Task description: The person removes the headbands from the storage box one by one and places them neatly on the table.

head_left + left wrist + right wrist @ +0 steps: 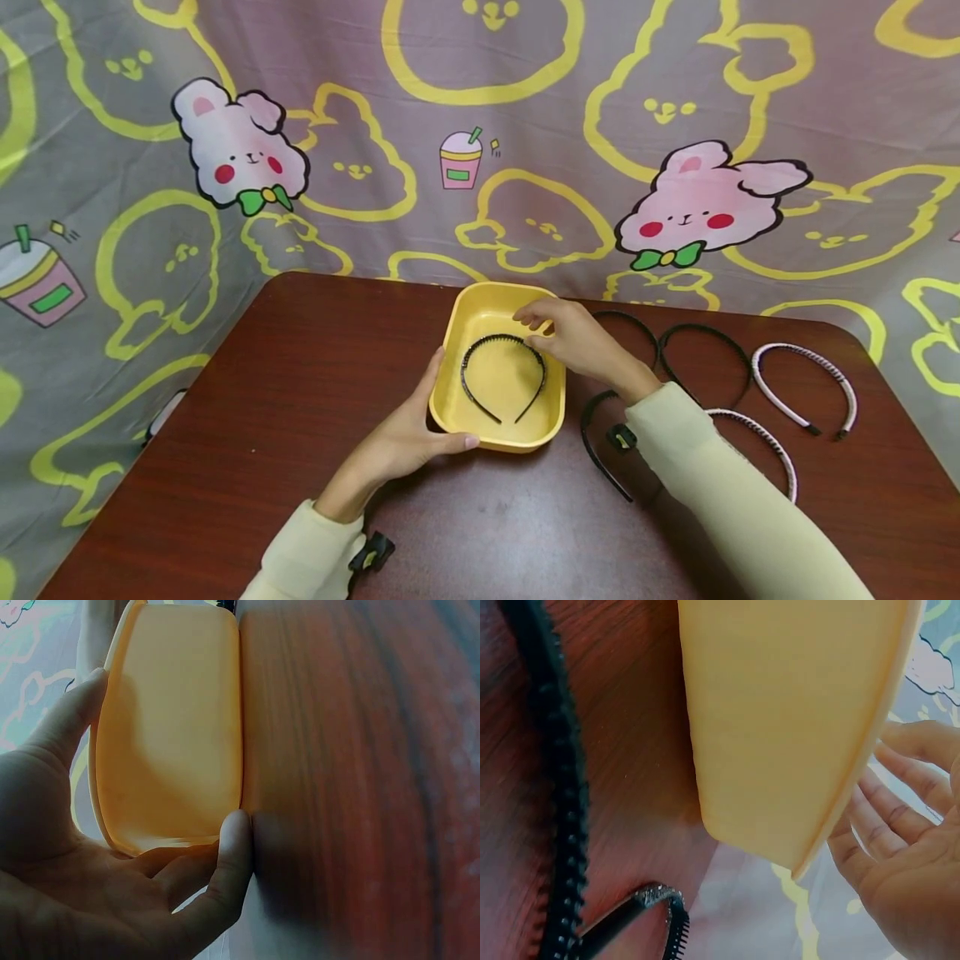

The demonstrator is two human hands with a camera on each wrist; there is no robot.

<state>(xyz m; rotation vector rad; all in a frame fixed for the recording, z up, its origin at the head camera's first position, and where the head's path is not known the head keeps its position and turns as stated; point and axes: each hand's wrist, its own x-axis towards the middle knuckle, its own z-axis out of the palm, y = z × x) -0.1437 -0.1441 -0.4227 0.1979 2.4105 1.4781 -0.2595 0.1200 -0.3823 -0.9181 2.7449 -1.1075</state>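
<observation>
A yellow plastic bin point(557, 400) stands on the table, with a black toothed headband point(498, 337) lying inside it. My left hand point(397, 437) grips the bin at its near left corner, thumb at the near rim and fingers along the left side. In the left wrist view, the fingers of the left hand point(142, 892) bend around the bin's end wall. My right hand point(573, 337) is over the bin's right rim, fingers loosely bent and holding nothing. The right wrist view has the right hand point(907, 825) beside the bin's rim point(859, 761), its fingers spread.
Right of the bin lie more headbands: a black one point(592, 442) near my right forearm, another black one point(705, 329) behind it, and a white one point(813, 362) farther right. A second white headband point(776, 442) is partly under the right sleeve. A patterned curtain point(360, 233) hangs behind the table.
</observation>
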